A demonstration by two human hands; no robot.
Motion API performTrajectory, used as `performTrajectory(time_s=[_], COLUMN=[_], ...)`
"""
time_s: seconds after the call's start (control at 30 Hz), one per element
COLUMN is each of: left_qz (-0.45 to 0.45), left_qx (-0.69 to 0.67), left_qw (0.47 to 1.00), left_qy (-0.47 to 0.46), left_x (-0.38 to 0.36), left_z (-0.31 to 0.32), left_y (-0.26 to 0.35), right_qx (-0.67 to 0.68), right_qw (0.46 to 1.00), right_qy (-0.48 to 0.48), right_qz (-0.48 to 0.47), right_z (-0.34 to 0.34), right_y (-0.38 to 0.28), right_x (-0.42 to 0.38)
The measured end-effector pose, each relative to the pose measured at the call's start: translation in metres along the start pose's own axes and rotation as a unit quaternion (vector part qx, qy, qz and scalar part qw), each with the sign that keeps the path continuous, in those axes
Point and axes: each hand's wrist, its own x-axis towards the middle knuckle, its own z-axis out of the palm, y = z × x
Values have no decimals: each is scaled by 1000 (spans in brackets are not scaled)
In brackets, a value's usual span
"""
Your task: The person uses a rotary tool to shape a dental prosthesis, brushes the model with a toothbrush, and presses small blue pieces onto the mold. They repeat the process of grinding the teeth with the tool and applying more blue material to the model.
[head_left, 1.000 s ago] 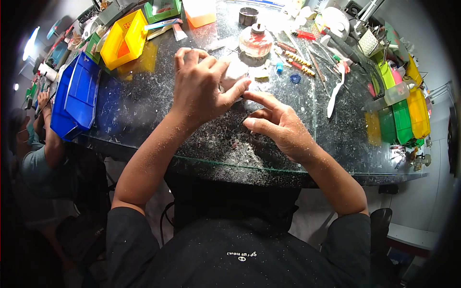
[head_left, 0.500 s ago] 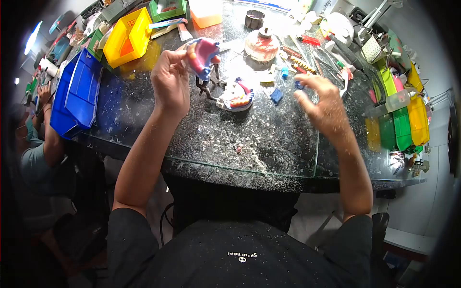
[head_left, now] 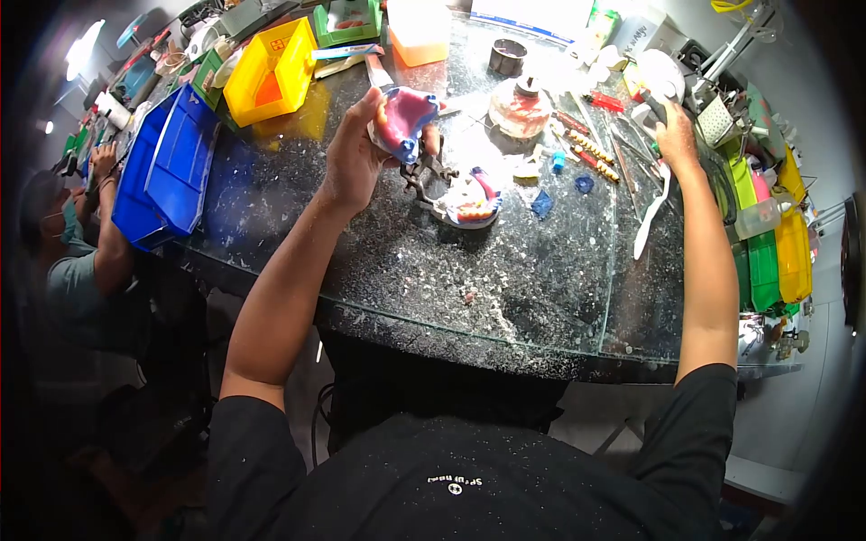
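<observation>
My left hand is closed around a dental model with a pink base and blue wax at its edges, held above the bench. Below it, a dark metal articulator stands beside a second dental model with teeth, pink and blue wax. Over at the right, my right hand is closed on a dark-handled tool, whose far end I cannot make out clearly. Two dark blue wax pieces, one squarish and one rounded, lie between the hands.
A glass spirit burner stands behind the models. Several slim tools and a white-handled tool lie to the right. Blue and yellow bins stand left. White debris covers the bench. Another person works far left.
My right hand has moved right and away, from above the blue wax to the dark-handled tool. The rounded blue piece now lies uncovered. My left hand has tilted the model; the view has shifted.
</observation>
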Motion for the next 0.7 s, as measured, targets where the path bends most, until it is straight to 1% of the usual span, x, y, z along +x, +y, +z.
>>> performTrajectory(time_s=[0.03, 0.07, 0.13, 0.2, 0.23, 0.27, 0.33, 0.4, 0.47, 0.53, 0.6, 0.7], left_qz=[-14, -29, -18, -12, 44, 61, 70, 105, 131, 133, 162, 187], left_qx=[-14, -29, 4, 34, 30, 40, 53, 79, 112, 135, 134, 128], left_qw=[1000, 999, 999, 996, 987, 984, 978, 972, 967, 957, 953, 953], left_qy=[0, -1, 40, 77, 150, 162, 190, 195, 186, 220, 218, 201], left_x=[-1, -1, -2, -6, -6, -7, -12, -13, -17, -19, -19, -19], left_z=[0, 0, 4, 13, 34, 43, 53, 57, 49, 56, 59, 59], left_y=[-1, -1, 1, 9, 17, 23, 32, 34, 32, 37, 37, 36], right_qx=[12, 26, 48, 129, 140, 150, 201, 251, 222, 179, 137, 83], right_qw=[997, 992, 975, 974, 982, 984, 960, 932, 928, 931, 933, 944], right_qy=[66, 115, 212, 176, 106, 35, 23, -24, -63, -128, -140, -136], right_qz=[-42, -41, -40, -64, -75, -86, -195, -259, -294, -291, -303, -288], right_z=[4, 7, -38, -82, -100, -112, -116, -113, -121, -119, -114, -110], right_y=[2, 7, -48, -101, -120, -139, -182, -222, -260, -283, -295, -309], right_x=[2, 2, -5, -19, -29, -41, -66, -91, -109, -121, -125, -125])
